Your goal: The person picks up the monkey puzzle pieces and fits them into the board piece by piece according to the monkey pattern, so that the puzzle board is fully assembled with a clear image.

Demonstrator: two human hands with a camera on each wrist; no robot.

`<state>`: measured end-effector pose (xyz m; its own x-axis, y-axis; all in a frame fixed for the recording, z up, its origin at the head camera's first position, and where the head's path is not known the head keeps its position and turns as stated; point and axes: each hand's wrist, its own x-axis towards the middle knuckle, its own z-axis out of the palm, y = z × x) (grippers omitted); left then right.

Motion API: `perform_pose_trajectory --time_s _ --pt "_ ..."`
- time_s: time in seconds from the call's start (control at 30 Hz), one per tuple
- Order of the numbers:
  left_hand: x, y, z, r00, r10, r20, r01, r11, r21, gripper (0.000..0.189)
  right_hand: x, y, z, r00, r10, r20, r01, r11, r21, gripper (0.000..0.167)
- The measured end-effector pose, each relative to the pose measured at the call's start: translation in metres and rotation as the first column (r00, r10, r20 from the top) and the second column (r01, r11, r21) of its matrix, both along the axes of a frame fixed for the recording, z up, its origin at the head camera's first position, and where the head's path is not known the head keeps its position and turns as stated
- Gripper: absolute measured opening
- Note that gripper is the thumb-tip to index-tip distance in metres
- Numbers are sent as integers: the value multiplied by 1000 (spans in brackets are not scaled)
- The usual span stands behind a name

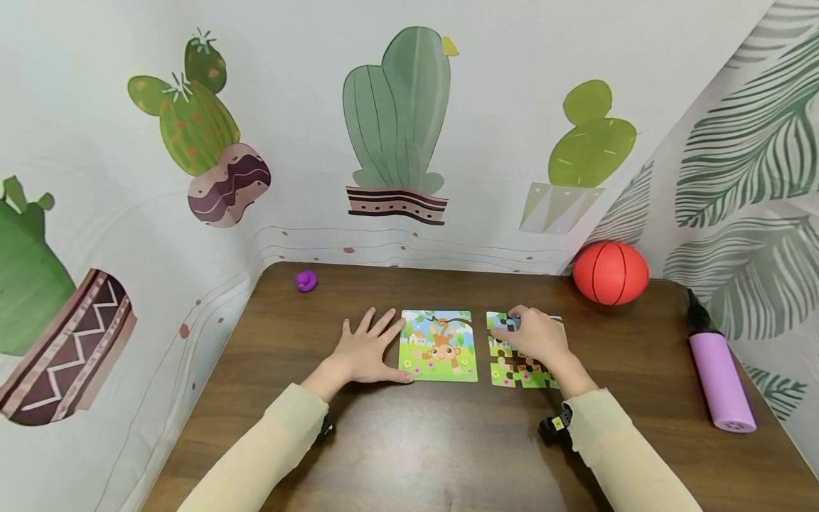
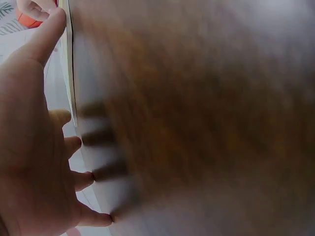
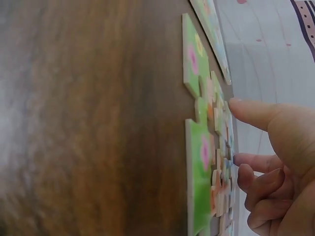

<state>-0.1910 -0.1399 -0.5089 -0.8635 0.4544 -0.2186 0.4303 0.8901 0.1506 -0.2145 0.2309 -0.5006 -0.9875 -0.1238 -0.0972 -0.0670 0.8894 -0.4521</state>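
Note:
My left hand [image 1: 367, 353] lies spread beside a square monkey picture board [image 1: 440, 347], its thumb and index fingertip at the board's left edge. In the left wrist view the fingers [image 2: 74, 143] are straight and apart, tips at the tabletop. To the right, my right hand [image 1: 540, 336] reaches over a jigsaw puzzle [image 1: 502, 380] with a similar monkey picture, hiding part of it. Its thumb [image 3: 253, 112] and index finger extend, well apart, with tips at the far-left pieces; the other fingers are curled. Gaps show between several pieces [image 3: 198, 169].
A purple rubber duck [image 1: 306, 281] sits at the table's back left. At the back right is a red ball [image 1: 611, 273] with black lines, and a pink-purple cylinder with a black nozzle [image 1: 723, 380] lies along the right edge. A cactus-print wall [image 1: 307, 142] stands behind the table.

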Motion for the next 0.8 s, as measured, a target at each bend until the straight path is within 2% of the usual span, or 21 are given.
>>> perform_pose_trajectory --time_s 0.23,0.6,0.8 --pt "-2 0 -1 1000 -12 -4 12 1000 -11 118 -2 1 0 1000 -3 8 3 1000 -4 65" --pt "-7 1 -3 1000 -13 3 13 1000 17 120 -8 0 -1 999 -29 30 30 999 -19 60" --pt "-8 2 -2 999 -10 31 9 999 37 121 -10 1 -2 1000 -16 2 16 1000 -7 66"
